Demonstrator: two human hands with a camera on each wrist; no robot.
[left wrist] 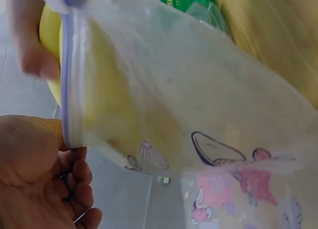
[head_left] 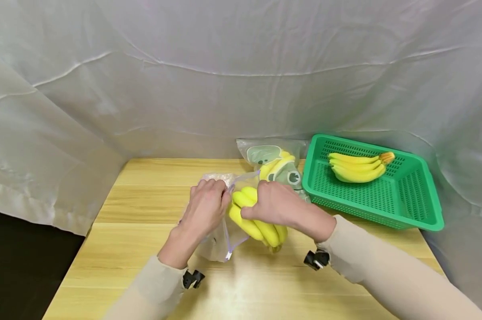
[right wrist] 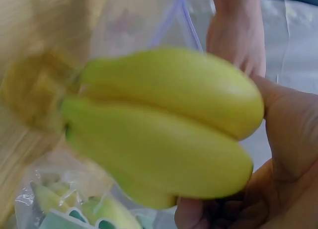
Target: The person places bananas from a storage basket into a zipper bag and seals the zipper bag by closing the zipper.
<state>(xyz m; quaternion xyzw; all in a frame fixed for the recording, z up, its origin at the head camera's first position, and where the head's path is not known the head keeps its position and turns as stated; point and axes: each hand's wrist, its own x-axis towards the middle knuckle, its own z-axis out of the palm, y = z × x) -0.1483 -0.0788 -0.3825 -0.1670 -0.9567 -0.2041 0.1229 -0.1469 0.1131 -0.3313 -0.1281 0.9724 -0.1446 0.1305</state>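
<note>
My right hand [head_left: 279, 204] holds a bunch of yellow bananas [head_left: 247, 224] by its tip end, the stem pointing toward me. With its thumb and fingers my left hand [head_left: 206, 202] pinches the edge of a clear zip bag [head_left: 214, 249], whose mouth is spread beside the bunch. The bag's purple zip strip [left wrist: 67, 85] and sea-shell prints show in the left wrist view, where part of the bunch appears behind the film. In the right wrist view the bananas [right wrist: 164, 124] lie across the palm, fingers partly hidden beneath them.
At the back, a clear bag [head_left: 249, 144] with a green print has bananas inside. A green basket [head_left: 435, 220] at the right contains another banana bunch [head_left: 357, 171]. A bag with pink prints [left wrist: 218, 189] lies under the left hand. A grey curtain [head_left: 225, 89] hangs behind the table.
</note>
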